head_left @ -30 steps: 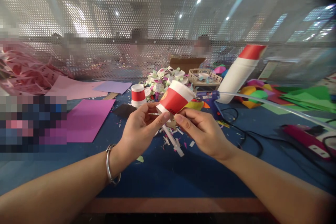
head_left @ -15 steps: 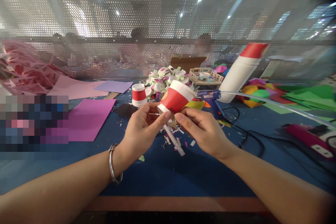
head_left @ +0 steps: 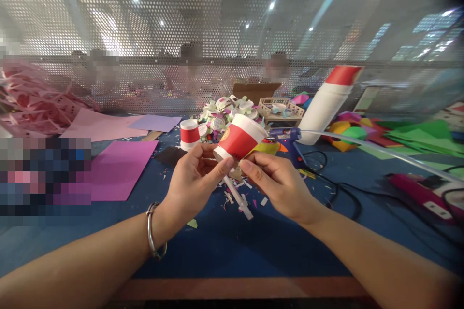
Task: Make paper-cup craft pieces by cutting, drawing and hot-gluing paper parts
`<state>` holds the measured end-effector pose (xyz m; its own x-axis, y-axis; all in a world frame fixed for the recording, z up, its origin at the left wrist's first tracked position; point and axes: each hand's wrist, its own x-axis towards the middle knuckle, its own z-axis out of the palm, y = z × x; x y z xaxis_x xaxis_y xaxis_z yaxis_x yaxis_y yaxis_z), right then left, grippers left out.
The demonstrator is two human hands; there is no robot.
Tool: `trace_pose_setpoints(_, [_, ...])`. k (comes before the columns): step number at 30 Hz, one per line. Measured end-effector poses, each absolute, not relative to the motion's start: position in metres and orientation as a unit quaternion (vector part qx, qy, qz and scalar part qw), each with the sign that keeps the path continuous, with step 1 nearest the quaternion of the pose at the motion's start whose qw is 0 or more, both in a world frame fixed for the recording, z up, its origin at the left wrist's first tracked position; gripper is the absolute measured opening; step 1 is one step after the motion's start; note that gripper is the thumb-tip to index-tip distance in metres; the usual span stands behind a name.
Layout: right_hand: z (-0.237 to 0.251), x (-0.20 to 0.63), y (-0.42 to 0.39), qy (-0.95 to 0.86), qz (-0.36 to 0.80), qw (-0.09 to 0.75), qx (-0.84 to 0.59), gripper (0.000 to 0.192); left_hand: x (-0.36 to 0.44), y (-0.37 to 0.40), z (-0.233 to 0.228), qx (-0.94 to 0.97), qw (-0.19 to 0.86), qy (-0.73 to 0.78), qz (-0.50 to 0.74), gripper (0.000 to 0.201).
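Paper cup (head_left: 240, 138) tilted between both hands, left hand (head_left: 194, 181) and right hand (head_left: 281, 182).

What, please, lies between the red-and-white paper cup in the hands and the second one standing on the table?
In the head view, only bare blue table separates the held paper cup from the standing cup; the scrap heap lies behind.

Shared craft workshop. Blue counter (head_left: 232, 246) littered with paper scraps (head_left: 237, 193), coloured paper sheets (head_left: 116, 166), glue gun (head_left: 286, 135) with cord, paper cups (head_left: 190, 134), pile of cut pieces (head_left: 226, 111). Perforated metal screen (head_left: 163, 34) divides stations; other people sit behind it, blurred.
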<state>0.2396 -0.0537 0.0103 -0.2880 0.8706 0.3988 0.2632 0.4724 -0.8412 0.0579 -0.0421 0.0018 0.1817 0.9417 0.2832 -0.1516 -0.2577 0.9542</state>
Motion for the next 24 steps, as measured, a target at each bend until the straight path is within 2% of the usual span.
trace_pose_setpoints(18, [0.0087, 0.2431, -0.0536, -0.727, 0.347, 0.444, -0.393, 0.037, 0.0596, -0.0440, 0.0020, 0.610, 0.487, 0.352, 0.517, 0.035])
trace_pose_setpoints(24, [0.0122, 0.2423, -0.0566, -0.728, 0.342, 0.437, -0.402, 0.039, 0.0603, -0.0458, 0.0017, 0.610, 0.500, 0.338, 0.514, 0.041])
